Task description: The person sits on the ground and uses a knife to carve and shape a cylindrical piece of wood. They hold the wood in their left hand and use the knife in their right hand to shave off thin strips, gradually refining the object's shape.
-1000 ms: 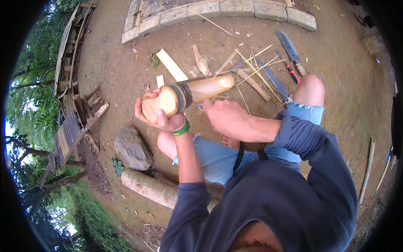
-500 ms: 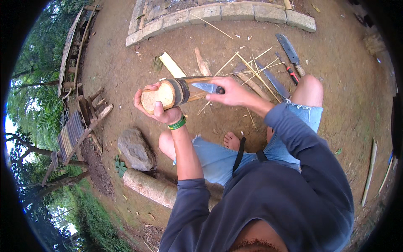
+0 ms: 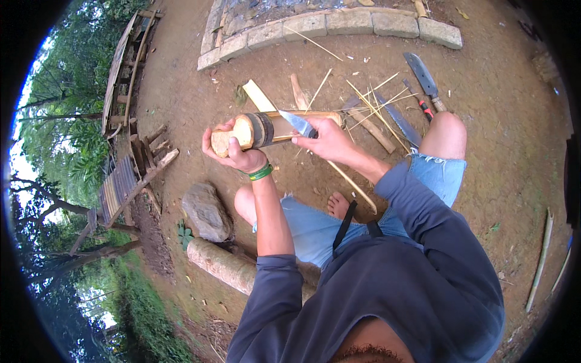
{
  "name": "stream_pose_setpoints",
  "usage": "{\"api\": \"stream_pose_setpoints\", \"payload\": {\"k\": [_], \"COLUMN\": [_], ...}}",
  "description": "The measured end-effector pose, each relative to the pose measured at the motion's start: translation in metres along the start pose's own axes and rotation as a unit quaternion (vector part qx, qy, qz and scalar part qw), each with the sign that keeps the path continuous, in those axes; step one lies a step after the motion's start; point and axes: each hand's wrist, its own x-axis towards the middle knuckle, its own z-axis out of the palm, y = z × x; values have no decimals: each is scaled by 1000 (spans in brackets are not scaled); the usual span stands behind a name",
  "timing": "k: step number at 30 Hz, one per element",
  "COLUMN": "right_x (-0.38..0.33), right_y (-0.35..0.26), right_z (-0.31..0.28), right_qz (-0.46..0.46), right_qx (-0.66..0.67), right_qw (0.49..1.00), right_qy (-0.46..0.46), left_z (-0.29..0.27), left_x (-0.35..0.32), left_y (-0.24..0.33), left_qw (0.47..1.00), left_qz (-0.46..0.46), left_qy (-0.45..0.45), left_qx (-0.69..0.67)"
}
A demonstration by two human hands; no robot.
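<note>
My left hand [image 3: 247, 160] is wrapped round the pale wooden end [image 3: 229, 140] of a bamboo-like piece. Two dark bands [image 3: 262, 130] circle that piece, and long split strips run from them to the right, passing behind my right hand [image 3: 334, 141]. In the right hand is a small knife [image 3: 295, 123], its dark handle in the fist and its blade pointing up and left over the strips, near the bands. Whether the blade touches them I cannot tell. A thin pale stick [image 3: 354, 184] slants down below the right hand; its upper end is hidden by that hand.
Thin bamboo strips [image 3: 369, 103] lie scattered ahead, with a saw [image 3: 396, 118], a red-handled tool [image 3: 426, 110] and a broad machete [image 3: 422, 74]. A stone [image 3: 207, 212] and a log [image 3: 221, 264] are at the left. A block border [image 3: 350, 23] stands farther off.
The knife blade has swung from nearly level to tilting upward. Below my right hand, the thin pale stick now slants down across the front of my lap. The whole view has shifted slightly.
</note>
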Motion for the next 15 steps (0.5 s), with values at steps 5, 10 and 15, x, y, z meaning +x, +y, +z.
{"api": "stream_pose_setpoints", "payload": {"k": [5, 10, 15], "right_x": [-26, -32, -33], "right_y": [-33, -50, -40], "right_z": [14, 0, -35], "right_qz": [-18, -124, -127], "right_qx": [85, 57, -5], "right_qw": [996, 990, 990], "right_qy": [-23, 36, 53], "left_z": [6, 28, 46], "left_x": [-4, -13, -17], "left_y": [-2, 1, 1], "left_qw": [997, 984, 985], "left_qz": [28, 68, 73], "left_qy": [33, 23, 12], "left_qx": [64, 164, 155]}}
